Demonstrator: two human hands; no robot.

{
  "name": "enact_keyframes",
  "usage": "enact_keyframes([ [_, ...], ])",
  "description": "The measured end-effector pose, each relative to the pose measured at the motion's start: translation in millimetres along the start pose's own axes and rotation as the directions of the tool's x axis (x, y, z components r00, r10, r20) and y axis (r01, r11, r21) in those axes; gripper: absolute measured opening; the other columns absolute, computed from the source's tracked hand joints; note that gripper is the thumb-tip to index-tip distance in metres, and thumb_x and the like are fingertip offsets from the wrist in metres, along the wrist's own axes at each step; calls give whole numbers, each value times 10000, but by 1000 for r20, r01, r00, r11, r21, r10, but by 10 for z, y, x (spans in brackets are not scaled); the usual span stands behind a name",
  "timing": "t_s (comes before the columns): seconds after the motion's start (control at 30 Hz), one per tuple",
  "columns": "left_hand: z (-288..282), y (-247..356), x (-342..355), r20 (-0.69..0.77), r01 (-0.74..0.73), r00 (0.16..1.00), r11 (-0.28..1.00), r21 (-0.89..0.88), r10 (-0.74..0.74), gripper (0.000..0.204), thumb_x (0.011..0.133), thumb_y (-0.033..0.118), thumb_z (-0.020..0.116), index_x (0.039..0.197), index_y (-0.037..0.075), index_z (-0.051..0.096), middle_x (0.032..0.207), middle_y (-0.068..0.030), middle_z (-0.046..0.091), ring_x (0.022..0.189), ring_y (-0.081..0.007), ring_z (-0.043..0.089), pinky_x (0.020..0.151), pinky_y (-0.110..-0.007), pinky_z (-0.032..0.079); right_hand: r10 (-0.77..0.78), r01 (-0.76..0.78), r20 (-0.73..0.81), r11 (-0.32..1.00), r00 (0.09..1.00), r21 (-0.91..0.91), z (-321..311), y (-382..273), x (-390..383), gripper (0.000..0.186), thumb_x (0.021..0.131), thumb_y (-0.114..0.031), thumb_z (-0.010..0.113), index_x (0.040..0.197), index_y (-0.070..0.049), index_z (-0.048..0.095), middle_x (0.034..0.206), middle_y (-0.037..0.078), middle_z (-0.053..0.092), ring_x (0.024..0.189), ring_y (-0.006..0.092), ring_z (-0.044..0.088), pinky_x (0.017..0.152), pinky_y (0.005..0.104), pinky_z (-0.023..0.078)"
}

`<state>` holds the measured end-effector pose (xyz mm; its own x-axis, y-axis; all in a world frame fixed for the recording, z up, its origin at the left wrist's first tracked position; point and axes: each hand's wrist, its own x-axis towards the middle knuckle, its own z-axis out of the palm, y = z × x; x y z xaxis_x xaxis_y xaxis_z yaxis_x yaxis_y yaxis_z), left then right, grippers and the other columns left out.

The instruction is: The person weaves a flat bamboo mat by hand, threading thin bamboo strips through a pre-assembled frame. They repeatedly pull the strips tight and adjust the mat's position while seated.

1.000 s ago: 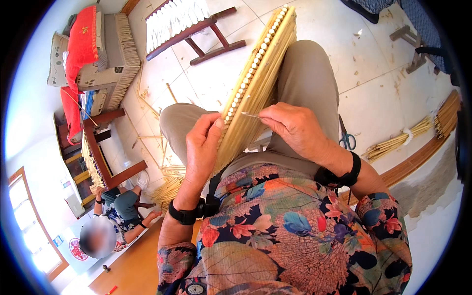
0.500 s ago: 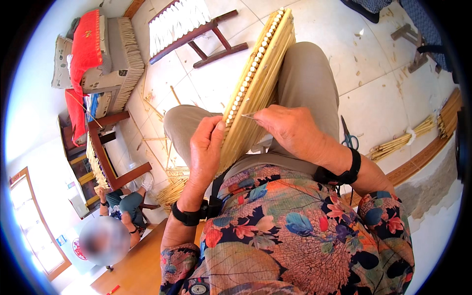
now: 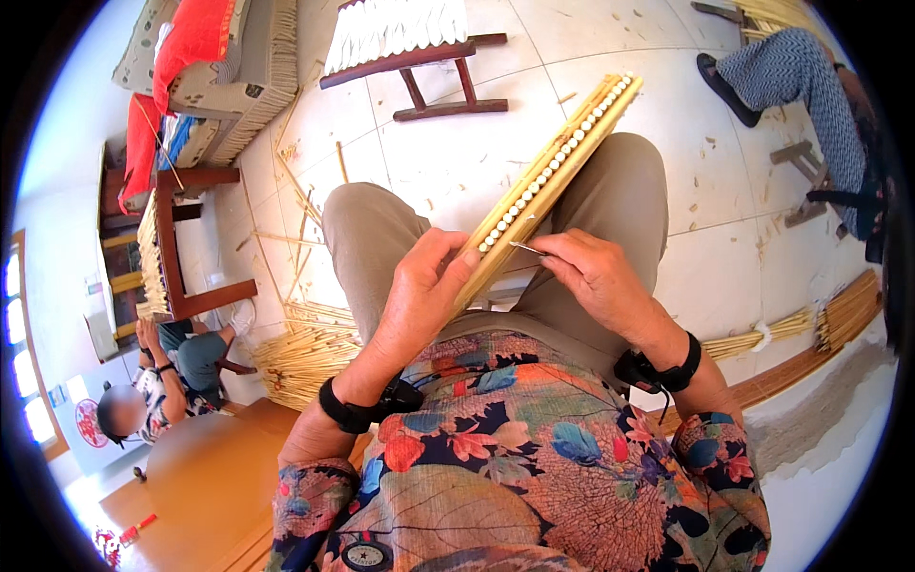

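A long yellow panel of bound straw-like stalks point(image 3: 541, 212) slants across my lap, its far end resting over my right thigh. A row of round white tips point(image 3: 548, 173) runs along its upper edge. My left hand point(image 3: 424, 291) grips the near end, thumb on top beside the last white tips. In my right hand point(image 3: 600, 276) thumb and forefinger pinch a thin metal needle point(image 3: 529, 249), whose tip points at the panel's right side. Whether thread hangs from it is too small to tell.
Loose stalks point(image 3: 310, 357) lie on the floor to the left. A wooden frame point(image 3: 453, 81) with white strips stands ahead. Tied stalk bundles point(image 3: 786, 329) lie at the right wall. One person sits left by another frame point(image 3: 176, 257); another's patterned trouser leg point(image 3: 782, 71) shows at far right.
The panel's far end has swung right and down, and its edge is turned more toward me. Both hands have shifted slightly; the right still pinches the needle. The whole view has turned a little.
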<state>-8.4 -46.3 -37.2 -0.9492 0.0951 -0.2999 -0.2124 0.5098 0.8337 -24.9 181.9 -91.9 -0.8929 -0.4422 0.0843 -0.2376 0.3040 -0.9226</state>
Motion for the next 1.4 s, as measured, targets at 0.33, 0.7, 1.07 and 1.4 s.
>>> enact_keyframes([
  [0.33, -43, 23, -15, 53, 82, 995, 996, -38, -80, 173, 976, 107, 562, 1055, -34, 622, 898, -16, 547, 838, -74, 490, 749, -227, 416, 69, -73, 141, 997, 988, 24, -151, -16, -5, 239, 871, -36, 656, 1109, -47, 645, 938, 153, 685, 820, 318, 676, 695, 357, 542],
  [0.7, -25, 70, 12, 133, 266, 963, 907, -325, -235, 112, 966, 107, 585, 991, 5, 625, 846, 39, 557, 800, -23, 478, 708, -209, 408, 10, -9, 95, 1000, 995, -13, -68, -63, -37, 269, 841, 30, 656, 1097, -51, 636, 806, 121, 631, 698, 267, 643, 605, 338, 511],
  [1.07, -93, 79, 9, 240, 352, 929, 868, -351, -280, 93, 939, 106, 616, 947, 13, 624, 838, 30, 570, 772, -24, 494, 678, -210, 420, 59, -54, 107, 997, 993, -50, -68, -171, -79, 221, 868, 34, 638, 1072, -52, 642, 866, 118, 681, 727, 251, 667, 619, 316, 512],
  [1.4, -72, 142, 0, 211, 348, 934, 871, -346, -289, 122, 922, 107, 625, 925, -15, 614, 810, -13, 574, 735, -60, 490, 633, -251, 434, -35, 38, 52, 998, 998, -59, -36, -125, -52, 274, 813, 48, 672, 1068, -50, 647, 711, 95, 570, 605, 244, 609, 538, 326, 480],
])
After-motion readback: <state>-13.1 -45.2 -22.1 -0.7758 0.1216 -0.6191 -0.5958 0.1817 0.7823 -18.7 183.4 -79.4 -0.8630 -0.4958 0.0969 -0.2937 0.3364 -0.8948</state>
